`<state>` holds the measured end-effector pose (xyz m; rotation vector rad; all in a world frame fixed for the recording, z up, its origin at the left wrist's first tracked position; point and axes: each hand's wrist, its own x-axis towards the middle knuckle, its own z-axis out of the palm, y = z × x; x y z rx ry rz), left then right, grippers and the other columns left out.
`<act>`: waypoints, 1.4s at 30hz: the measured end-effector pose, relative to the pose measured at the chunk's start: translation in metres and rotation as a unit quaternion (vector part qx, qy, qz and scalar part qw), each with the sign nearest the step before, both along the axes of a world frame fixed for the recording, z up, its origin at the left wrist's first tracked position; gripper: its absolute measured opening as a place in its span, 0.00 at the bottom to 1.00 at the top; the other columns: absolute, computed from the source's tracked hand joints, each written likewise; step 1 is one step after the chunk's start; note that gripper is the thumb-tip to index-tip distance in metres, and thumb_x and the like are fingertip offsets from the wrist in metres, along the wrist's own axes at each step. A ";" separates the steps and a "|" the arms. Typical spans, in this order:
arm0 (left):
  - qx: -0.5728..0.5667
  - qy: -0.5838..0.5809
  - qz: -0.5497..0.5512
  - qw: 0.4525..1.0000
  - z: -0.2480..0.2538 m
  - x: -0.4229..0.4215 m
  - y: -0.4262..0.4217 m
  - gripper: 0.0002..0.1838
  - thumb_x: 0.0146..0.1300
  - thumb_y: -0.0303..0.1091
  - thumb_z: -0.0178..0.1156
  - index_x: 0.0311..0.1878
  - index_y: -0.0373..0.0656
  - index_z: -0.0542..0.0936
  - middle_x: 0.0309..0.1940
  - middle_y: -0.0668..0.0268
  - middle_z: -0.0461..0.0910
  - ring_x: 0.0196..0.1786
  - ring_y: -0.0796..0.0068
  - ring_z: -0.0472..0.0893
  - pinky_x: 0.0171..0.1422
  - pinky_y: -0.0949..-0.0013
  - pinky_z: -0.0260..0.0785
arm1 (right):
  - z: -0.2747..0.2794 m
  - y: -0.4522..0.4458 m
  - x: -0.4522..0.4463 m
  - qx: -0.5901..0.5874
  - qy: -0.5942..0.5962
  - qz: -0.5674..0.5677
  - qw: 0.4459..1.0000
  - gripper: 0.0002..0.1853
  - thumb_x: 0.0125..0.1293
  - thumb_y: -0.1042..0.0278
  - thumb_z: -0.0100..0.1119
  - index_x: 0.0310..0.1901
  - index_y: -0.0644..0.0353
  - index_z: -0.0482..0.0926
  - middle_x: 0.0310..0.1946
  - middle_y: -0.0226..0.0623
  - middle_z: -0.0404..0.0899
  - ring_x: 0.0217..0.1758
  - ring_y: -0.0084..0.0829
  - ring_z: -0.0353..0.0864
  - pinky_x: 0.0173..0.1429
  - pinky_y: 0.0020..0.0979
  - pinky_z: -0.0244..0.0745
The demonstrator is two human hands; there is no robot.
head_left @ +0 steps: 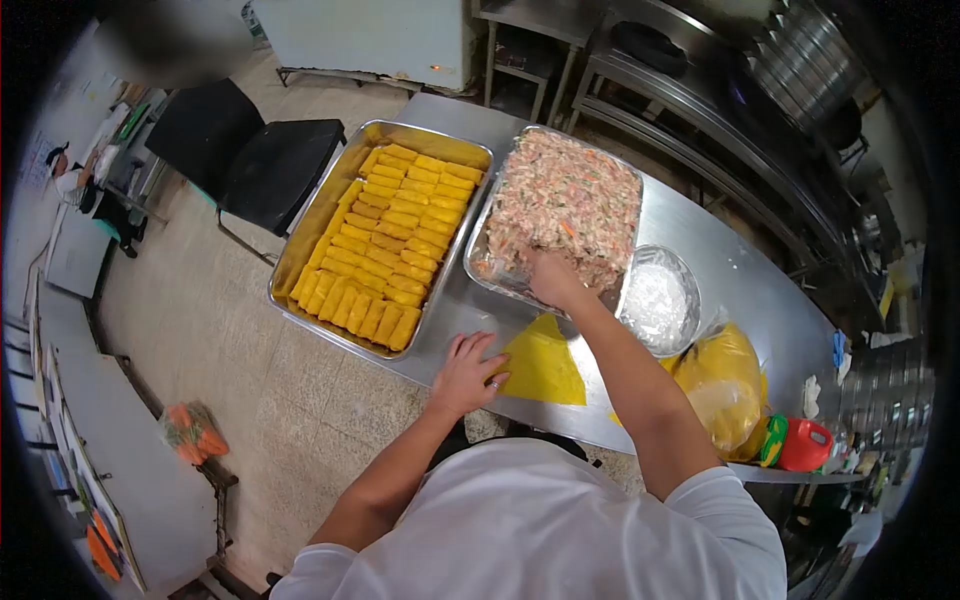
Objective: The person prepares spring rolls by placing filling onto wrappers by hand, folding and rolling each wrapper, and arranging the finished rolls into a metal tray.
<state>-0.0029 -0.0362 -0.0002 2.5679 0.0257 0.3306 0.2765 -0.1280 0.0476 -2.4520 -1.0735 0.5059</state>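
Right hand [553,277], fingers sunk in coarse pink mixture flecked orange [575,190], filling a rectangular metal tray [500,288]; we cannot tell its grip. Left hand [468,375], loosely spread and free, fingertips beside a thin yellow sheet [545,370]. Beyond the left hand, we record cylindrical yellow rolls [385,245], rowed in a rectangular metal pan [334,207].

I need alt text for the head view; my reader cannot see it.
A person's right hand is in a tray of pinkish chopped mixture, while the left hand is at the edge of a yellow sheet on a metal table. A second tray holds rows of yellow rolls.
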 end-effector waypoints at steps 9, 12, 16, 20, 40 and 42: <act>-0.021 -0.016 0.013 1.000 0.000 -0.001 0.000 0.17 0.65 0.45 0.72 0.55 0.54 0.90 0.70 0.57 0.78 0.77 0.51 0.74 0.85 0.40 0.59 | 0.007 0.018 0.007 -0.062 0.021 0.087 0.994 0.15 0.70 0.62 0.64 0.54 0.53 0.93 0.46 0.55 0.91 0.50 0.55 0.91 0.60 0.48 0.85; -0.022 -0.014 0.007 1.000 0.000 0.002 0.002 0.16 0.65 0.45 0.72 0.54 0.54 0.91 0.70 0.57 0.79 0.77 0.52 0.73 0.85 0.40 0.59 | 0.008 0.027 0.011 -0.087 0.069 0.132 0.985 0.16 0.70 0.58 0.65 0.53 0.53 0.94 0.45 0.54 0.91 0.49 0.55 0.91 0.59 0.48 0.85; -0.026 -0.016 0.010 0.999 -0.002 0.001 0.002 0.16 0.64 0.46 0.73 0.54 0.54 0.91 0.70 0.57 0.79 0.78 0.52 0.73 0.85 0.40 0.59 | 0.005 0.031 0.014 -0.117 0.096 0.113 0.982 0.16 0.69 0.56 0.66 0.50 0.54 0.94 0.42 0.52 0.92 0.47 0.55 0.92 0.58 0.47 0.86; -0.029 -0.012 0.014 0.999 -0.003 0.001 0.002 0.16 0.64 0.45 0.72 0.54 0.54 0.90 0.70 0.58 0.79 0.78 0.53 0.73 0.85 0.40 0.59 | -0.015 0.037 0.015 -0.092 0.034 0.160 0.982 0.16 0.67 0.56 0.68 0.47 0.57 0.93 0.38 0.52 0.92 0.43 0.54 0.92 0.54 0.47 0.86; -0.037 -0.029 0.008 0.999 -0.005 0.001 0.001 0.17 0.63 0.46 0.73 0.52 0.52 0.91 0.70 0.57 0.79 0.77 0.52 0.73 0.84 0.39 0.58 | 0.065 0.010 0.019 0.114 0.517 -0.053 0.847 0.08 0.78 0.69 0.67 0.50 0.65 0.89 0.40 0.28 0.87 0.42 0.21 0.81 0.46 0.29 0.77; -0.042 -0.034 0.009 0.999 -0.008 -0.001 0.000 0.17 0.62 0.46 0.73 0.51 0.52 0.91 0.70 0.57 0.79 0.77 0.51 0.73 0.85 0.39 0.58 | 0.071 -0.015 -0.003 0.092 0.486 -0.075 0.866 0.08 0.79 0.70 0.66 0.48 0.64 0.90 0.39 0.28 0.87 0.40 0.20 0.81 0.46 0.29 0.77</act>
